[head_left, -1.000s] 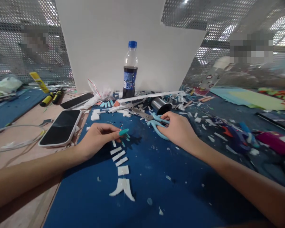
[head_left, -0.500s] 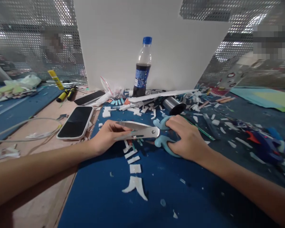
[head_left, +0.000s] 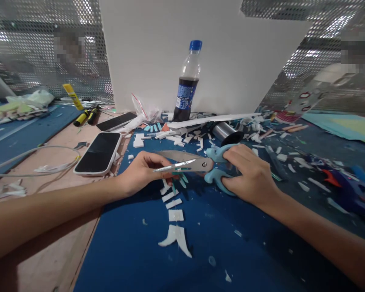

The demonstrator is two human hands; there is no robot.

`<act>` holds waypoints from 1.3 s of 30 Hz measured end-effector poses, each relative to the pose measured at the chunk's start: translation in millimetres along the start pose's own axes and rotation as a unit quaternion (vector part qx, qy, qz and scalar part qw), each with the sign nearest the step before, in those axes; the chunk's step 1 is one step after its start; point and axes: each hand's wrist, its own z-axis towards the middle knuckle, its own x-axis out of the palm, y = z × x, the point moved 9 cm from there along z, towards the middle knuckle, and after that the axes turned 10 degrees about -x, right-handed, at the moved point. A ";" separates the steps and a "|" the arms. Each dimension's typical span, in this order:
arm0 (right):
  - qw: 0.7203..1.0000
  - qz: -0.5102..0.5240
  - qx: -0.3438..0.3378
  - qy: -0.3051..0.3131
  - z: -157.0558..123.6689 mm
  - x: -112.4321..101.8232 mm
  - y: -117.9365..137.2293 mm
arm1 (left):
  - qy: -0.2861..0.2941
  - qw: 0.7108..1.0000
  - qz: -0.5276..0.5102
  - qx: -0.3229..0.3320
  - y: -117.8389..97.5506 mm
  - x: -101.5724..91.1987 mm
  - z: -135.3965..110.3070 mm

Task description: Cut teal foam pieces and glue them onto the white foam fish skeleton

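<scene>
My right hand (head_left: 251, 172) is closed round the light blue handles of a pair of scissors (head_left: 197, 164), its fingers and thumb in the loops. The blades are apart and point left, across the front of my left hand (head_left: 144, 172). The fingers of that hand are pinched together, partly hidden behind the blades, and what they hold cannot be made out. Thin teal strips (head_left: 183, 179) show just beside its fingertips. Below lies a row of white foam pieces (head_left: 174, 203), ending in a white forked tail-shaped piece (head_left: 176, 237) on the blue mat (head_left: 134, 251).
A cola bottle (head_left: 187, 93) stands behind my hands, before a white board (head_left: 152, 52). A wire spool (head_left: 226, 133) and many foam scraps lie around it. Left are a phone (head_left: 99, 154) and a cable (head_left: 57, 147); right, a blue glue gun (head_left: 349, 194).
The view has shifted slightly. The scissors have tilted, and their blades remain apart. More of the teal strips shows beside my left fingertips.
</scene>
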 end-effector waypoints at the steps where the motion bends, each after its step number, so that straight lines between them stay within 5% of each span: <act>1: 1.000 -0.002 -0.001 0.001 0.0 0.1 0.1 | -0.002 1.000 0.000 -0.002 0.1 -0.3 0.1; 39: 0.996 0.034 0.054 0.056 -3.1 8.5 -7.5 | -0.015 1.000 0.015 0.013 -3.4 -0.5 -1.9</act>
